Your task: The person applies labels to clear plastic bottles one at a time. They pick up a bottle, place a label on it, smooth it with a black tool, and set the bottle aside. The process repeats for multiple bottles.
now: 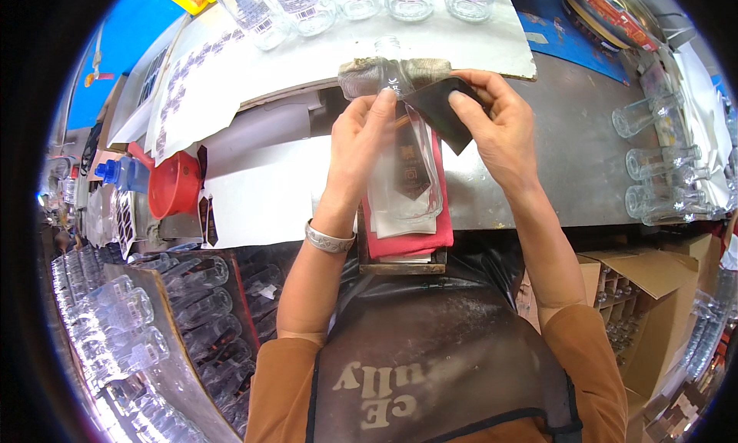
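Nearest, a brown apron covers the person's lap, with a crate of clear empty bottles [192,304] at the left and an open cardboard box [653,289] at the right. Above it, a clear flat glass bottle [407,181] lies on a red folded cloth [430,239] in a small wooden tray. The left hand [361,147] presses its fingers on the bottle's dark label, grasping nothing. The right hand [496,124] pinches a dark square sheet [442,108]. I judge the label is placed but not fully smoothed. Farther, the grey metal table [569,158] carries finished bottles [661,166] at the right, white label sheets [192,81] and upright bottles [346,1].
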Action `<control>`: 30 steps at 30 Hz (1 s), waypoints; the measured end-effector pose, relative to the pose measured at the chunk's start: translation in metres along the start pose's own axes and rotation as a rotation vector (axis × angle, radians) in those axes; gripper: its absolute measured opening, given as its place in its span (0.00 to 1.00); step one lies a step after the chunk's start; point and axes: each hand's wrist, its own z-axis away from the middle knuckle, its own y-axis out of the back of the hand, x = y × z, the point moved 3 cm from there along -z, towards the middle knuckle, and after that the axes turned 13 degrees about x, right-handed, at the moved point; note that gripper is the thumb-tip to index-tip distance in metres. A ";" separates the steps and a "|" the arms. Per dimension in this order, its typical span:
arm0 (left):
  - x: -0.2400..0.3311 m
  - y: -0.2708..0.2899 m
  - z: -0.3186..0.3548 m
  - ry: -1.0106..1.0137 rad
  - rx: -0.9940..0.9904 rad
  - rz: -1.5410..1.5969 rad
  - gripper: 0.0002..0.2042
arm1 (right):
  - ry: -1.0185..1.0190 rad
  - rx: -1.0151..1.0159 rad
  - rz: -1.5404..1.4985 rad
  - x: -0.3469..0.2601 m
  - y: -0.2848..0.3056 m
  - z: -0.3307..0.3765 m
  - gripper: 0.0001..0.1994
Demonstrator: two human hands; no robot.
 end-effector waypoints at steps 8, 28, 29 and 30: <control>-0.006 -0.001 0.001 0.074 -0.013 0.110 0.22 | 0.194 -0.036 0.166 -0.016 -0.008 -0.014 0.12; 0.005 0.041 0.037 -0.060 0.058 0.027 0.27 | 0.907 -0.189 0.389 -0.054 -0.021 -0.010 0.11; 0.001 0.045 0.041 -0.076 0.050 -0.001 0.27 | 0.957 -0.297 0.400 -0.047 -0.018 0.014 0.12; -0.006 0.056 0.044 -0.058 0.067 -0.043 0.26 | 0.915 -0.469 0.332 -0.047 -0.016 0.043 0.12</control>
